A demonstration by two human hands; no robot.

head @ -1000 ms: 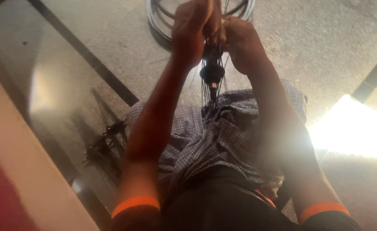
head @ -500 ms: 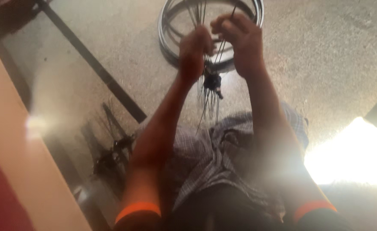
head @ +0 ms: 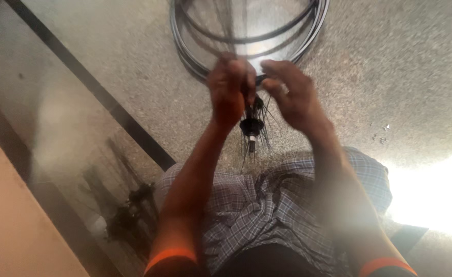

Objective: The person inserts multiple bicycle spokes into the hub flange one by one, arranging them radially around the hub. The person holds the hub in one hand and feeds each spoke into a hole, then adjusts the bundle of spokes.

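Observation:
I hold a black wheel hub with thin spokes sticking out of it, up in front of me over my lap. My left hand grips the top of the hub from the left. My right hand pinches at its upper end from the right, fingers curled, a ring on one finger. Beyond my hands, metal bicycle rims lie stacked on the speckled floor. My checked shorts fill the lower middle.
A second spoked hub lies on the floor at the lower left. A dark strip runs diagonally across the floor. A pale wall edge is at the left. Bright sun glare washes out the right.
The view has tipped so hands and hub sit lower in the frame. More of the rims shows above them. Both hands stay on the hub, the fingers shifting around its top.

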